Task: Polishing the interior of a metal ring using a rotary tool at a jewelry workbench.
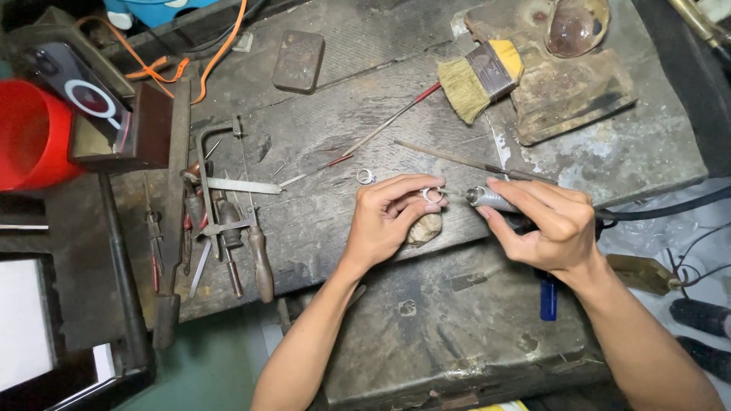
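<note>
Two hands meet over a worn wooden bench [320, 152]: left hand [384, 221] pinching a small silver ring [432, 195], right hand [548, 221] gripping a rotary handpiece [491, 199]. Bracing both hands keeps the tip steady.

worn dark wooden workbench [365, 137] | teal floor [221, 365] | even overhead light

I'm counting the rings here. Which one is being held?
The ring pinched in the left hand fingers, facing the rotary tool. The other ring lies loose on the bench.
</note>
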